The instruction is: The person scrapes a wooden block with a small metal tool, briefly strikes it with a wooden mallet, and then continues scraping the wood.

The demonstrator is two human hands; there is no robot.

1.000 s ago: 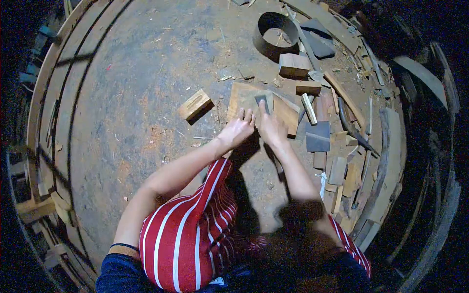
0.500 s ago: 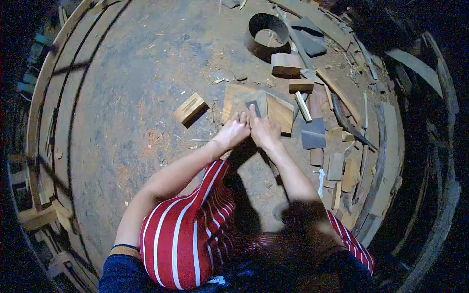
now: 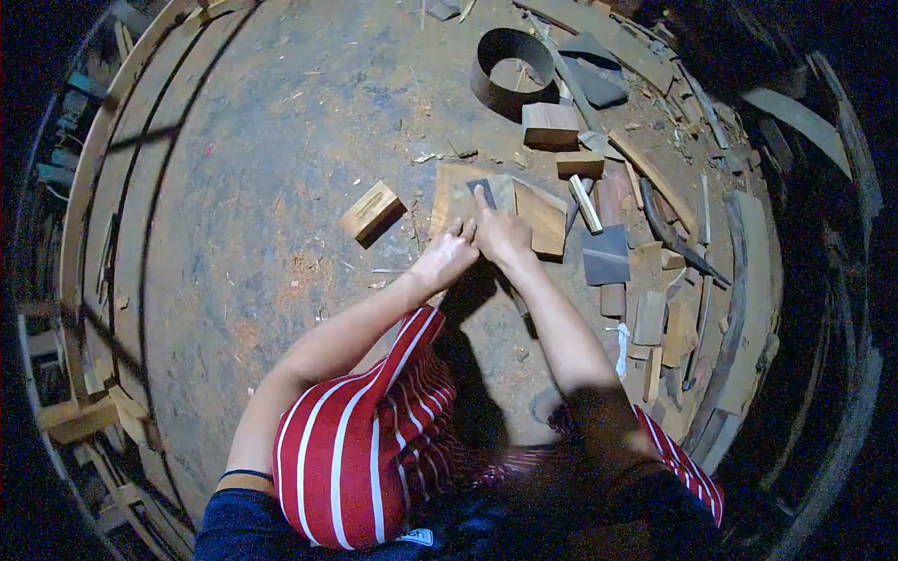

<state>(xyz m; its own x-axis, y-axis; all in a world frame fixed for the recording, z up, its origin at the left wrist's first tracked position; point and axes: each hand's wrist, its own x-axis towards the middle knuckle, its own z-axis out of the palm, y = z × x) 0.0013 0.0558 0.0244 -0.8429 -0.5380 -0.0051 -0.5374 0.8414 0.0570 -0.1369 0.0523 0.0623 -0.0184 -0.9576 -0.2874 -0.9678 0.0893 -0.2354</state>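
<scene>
A flat wooden piece (image 3: 539, 217) lies on the floor in front of me, with a grey sheet over its middle. My right hand (image 3: 502, 234) presses a small dark piece (image 3: 480, 193) onto it, index finger stretched forward along the piece and the other fingers curled. Close beside it on the left, my left hand (image 3: 446, 256) has its fingers bent together at the near edge of the wooden piece. What those fingers hold, if anything, is hidden. A wooden block (image 3: 371, 209) with a slot in its top lies to the left.
At the upper right stands a dark metal ring (image 3: 514, 101) beside a wooden block (image 3: 550, 124). Dark abrasive-looking sheet (image 3: 606, 256), sticks and offcuts lie on the right. A curved wooden rim (image 3: 84, 215) runs along the left.
My right hand has moved slightly forward and left with the small dark piece. The whole view has shifted a little; the other pieces keep their places.
</scene>
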